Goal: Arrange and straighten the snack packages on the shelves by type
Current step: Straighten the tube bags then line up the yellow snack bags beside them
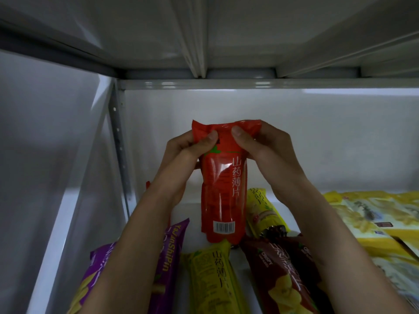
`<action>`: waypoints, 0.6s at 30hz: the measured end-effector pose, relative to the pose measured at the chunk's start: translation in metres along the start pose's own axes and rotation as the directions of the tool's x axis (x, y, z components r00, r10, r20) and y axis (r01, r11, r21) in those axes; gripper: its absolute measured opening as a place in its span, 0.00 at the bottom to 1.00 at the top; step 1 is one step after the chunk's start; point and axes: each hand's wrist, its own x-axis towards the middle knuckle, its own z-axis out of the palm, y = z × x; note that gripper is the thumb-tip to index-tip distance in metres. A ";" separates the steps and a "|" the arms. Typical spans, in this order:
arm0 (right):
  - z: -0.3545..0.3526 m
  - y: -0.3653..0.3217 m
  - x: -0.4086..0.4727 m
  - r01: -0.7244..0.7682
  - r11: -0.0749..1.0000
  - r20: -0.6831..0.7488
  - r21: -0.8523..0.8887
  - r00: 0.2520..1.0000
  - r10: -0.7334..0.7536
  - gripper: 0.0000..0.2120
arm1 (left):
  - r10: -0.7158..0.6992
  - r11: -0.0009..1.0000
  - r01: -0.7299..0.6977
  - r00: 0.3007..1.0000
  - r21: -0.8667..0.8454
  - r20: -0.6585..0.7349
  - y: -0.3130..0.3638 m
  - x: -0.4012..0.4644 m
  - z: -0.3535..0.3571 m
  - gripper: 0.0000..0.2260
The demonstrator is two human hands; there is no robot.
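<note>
Two hands: both hold one red pack (pixel 223 189) upright above the shelf (pixel 190 232), well clear of the packs lying below.
Left hand (pixel 188 152): its grip pinches the pack's top left corner, thumb on the front near the seal, fingers curled behind.
Right hand (pixel 260 143): its grip pinches the top right corner the same way, thumb pressed on the front, fingers wrapped behind the crumpled top edge.
Red pack: hangs lengthwise, white Chinese lettering down its right side, barcode near the bottom edge, which hovers just over the yellow pack (pixel 213 275).
Yellow pack: lies flat on the shelf, between the forearms, lengthwise toward the camera.
Second yellow pack (pixel 263 211): lies behind and to the right, partly hidden by the red pack.
Purple pack (pixel 172 252): lies at the left, mostly under the left forearm.
Brown pack (pixel 281 273): lies right of the yellow one, beside the right forearm, with "CRISPY" on it.
Large yellow bags (pixel 371 220): stacked flat at the far right of the shelf.
Shelf wall (pixel 294 132): white, plain, behind the hands.
</note>
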 end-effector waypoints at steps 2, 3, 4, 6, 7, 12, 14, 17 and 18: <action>0.000 0.000 -0.001 0.011 0.999 -0.023 0.032 1.000 -0.010 0.04 | -0.009 1.000 0.009 1.000 0.002 0.014 0.000 0.000 0.000 0.12; 0.000 0.000 -0.001 0.012 0.999 -0.026 0.044 1.000 -0.010 0.03 | -0.016 1.000 0.015 1.000 0.005 0.024 0.001 0.001 0.001 0.13; -0.001 -0.001 -0.001 0.011 0.999 -0.030 0.045 0.999 -0.010 0.02 | -0.024 1.000 0.024 0.999 0.007 0.032 0.001 0.001 0.001 0.14; 0.000 0.000 -0.001 0.023 1.000 -0.043 0.011 0.999 -0.022 0.02 | -0.033 0.999 0.033 0.999 0.009 0.036 0.000 0.002 0.002 0.13; 0.001 0.001 -0.001 0.033 0.999 -0.050 -0.018 0.998 -0.034 0.03 | -0.027 1.000 0.027 0.999 0.009 0.028 -0.001 0.002 0.003 0.12; 0.000 -0.001 -0.001 0.002 0.998 -0.024 -0.056 1.000 -0.004 0.04 | 0.021 1.000 -0.021 1.000 -0.006 -0.023 -0.004 0.001 0.006 0.12; -0.005 -0.002 0.000 -0.039 0.996 0.043 -0.085 0.998 0.043 0.06 | 0.038 0.999 -0.039 0.998 -0.018 -0.044 -0.004 0.001 0.006 0.10; -0.008 0.001 0.000 -0.066 0.989 0.117 -0.134 0.990 0.082 0.07 | 0.048 0.998 -0.050 0.996 -0.023 -0.069 -0.004 0.001 0.005 0.10; -0.009 0.002 0.000 -0.060 0.988 0.113 -0.146 0.991 0.077 0.06 | 0.038 0.999 -0.039 0.997 -0.019 -0.065 -0.003 0.001 0.005 0.10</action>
